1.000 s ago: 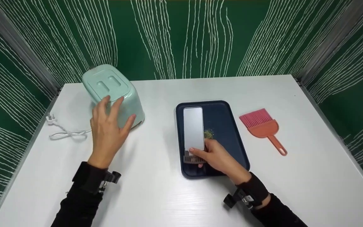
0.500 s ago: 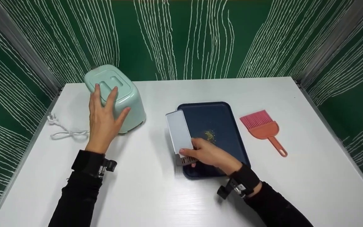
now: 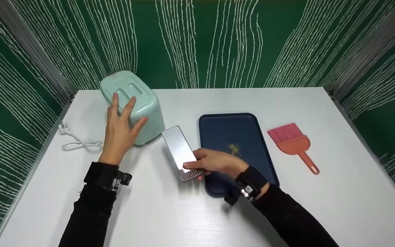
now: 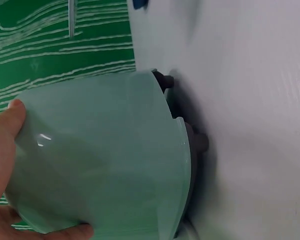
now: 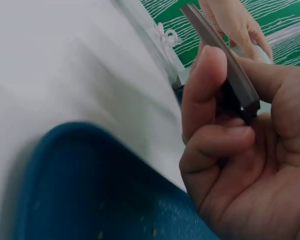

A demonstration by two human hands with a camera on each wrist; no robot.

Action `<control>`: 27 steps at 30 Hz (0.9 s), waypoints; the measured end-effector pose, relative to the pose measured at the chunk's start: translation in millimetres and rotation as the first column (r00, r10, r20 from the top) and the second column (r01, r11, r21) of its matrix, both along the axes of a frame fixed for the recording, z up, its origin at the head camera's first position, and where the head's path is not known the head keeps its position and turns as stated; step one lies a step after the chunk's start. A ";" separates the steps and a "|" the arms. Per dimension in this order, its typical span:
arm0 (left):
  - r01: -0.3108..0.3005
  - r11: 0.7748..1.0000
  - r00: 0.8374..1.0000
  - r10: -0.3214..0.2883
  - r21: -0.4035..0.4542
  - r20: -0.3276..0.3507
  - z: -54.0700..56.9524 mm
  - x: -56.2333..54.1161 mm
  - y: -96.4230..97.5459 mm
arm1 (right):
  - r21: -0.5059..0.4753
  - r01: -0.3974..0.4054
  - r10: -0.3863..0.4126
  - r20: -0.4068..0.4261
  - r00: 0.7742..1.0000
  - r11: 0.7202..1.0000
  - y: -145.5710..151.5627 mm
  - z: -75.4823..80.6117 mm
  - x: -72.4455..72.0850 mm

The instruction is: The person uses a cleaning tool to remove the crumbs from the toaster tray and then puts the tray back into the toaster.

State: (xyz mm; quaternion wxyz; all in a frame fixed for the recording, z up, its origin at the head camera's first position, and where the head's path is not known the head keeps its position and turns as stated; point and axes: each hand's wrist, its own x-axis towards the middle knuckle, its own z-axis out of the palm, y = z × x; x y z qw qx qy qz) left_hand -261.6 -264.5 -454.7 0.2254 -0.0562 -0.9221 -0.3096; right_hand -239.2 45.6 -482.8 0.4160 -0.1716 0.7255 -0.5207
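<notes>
My left hand [image 3: 118, 132] rests on a mint-green toaster [image 3: 149, 120], fingers spread over its lidded top and near side. In the left wrist view the thumb and a fingertip touch the toaster's shell [image 4: 100, 150]; its dark feet face the table. My right hand [image 3: 214, 161] holds a crumb tray [image 3: 178, 147], a flat shiny metal plate, by its slotted brownish end, thumb on top and fingers beneath. The crumb tray is tilted between the toaster and a dark blue serving tray [image 3: 238, 128]. Yellowish-green crumbs [image 3: 234, 149] lie on the serving tray.
An orange brush [image 3: 298, 144] with pink bristles lies right of the serving tray. A white cord with a plug [image 3: 81, 143] is bundled left of the toaster. Green walls with white lines [image 3: 180, 44] stand behind the white table [image 3: 170, 212].
The right hand has carried the crumb tray left, off the serving tray towards the toaster, turning its far end leftward. The left hand has moved further onto the toaster's top.
</notes>
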 end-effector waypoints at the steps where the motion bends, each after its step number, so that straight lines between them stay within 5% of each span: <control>1: 0.000 1.000 1.000 0.000 0.000 -0.003 0.1 -0.1 0.0 | 0.009 -0.009 0.009 0.000 1.000 1.000 -3.2 -0.1 -1.9; 6: -0.007 1.000 1.000 0.007 -0.003 -0.025 -0.5 -1.0 0.3 | 0.033 -0.056 0.055 0.030 0.998 0.998 -18.8 -2.8 -9.6; 16: -0.018 1.000 0.997 0.018 0.003 -0.074 -5.7 -1.8 1.3 | 0.016 -0.102 0.096 0.216 0.972 0.995 -42.9 -12.7 -18.5; 27: -0.015 1.000 0.993 0.016 0.009 -0.115 -8.3 0.3 2.3 | 0.028 -0.073 0.064 0.241 0.968 0.997 -53.5 -23.0 -26.0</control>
